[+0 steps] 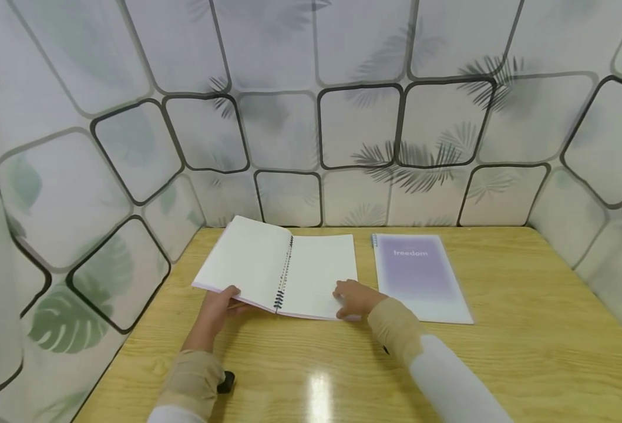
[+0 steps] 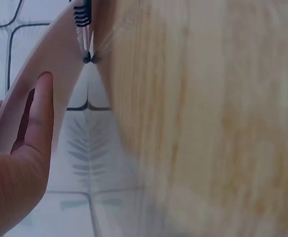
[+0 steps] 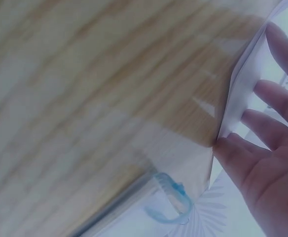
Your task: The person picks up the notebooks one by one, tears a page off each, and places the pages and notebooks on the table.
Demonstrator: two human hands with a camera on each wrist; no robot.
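An open spiral notebook (image 1: pixel 316 264) with blank white pages lies on the table, its dark coil running down the middle. My left hand (image 1: pixel 218 308) grips the near edge of its left half, thumb on top and fingers underneath. That half is raised and tilted. In the left wrist view, the left hand (image 2: pixel 25 163) holds the pinkish cover (image 2: pixel 65 59), which stands off the wood. My right hand (image 1: pixel 358 298) touches the right page near its lower right corner. Seen from the right wrist, the spread fingers (image 3: pixel 272 126) of this hand rest against the paper.
A closed purple notebook (image 1: pixel 422 282) with "freedom" on its cover and a blue coil lies just right of the open one. The wooden table (image 1: pixel 527 329) meets a patterned curtain (image 1: pixel 360 129) at the back and sides. Light reflects off the table's front.
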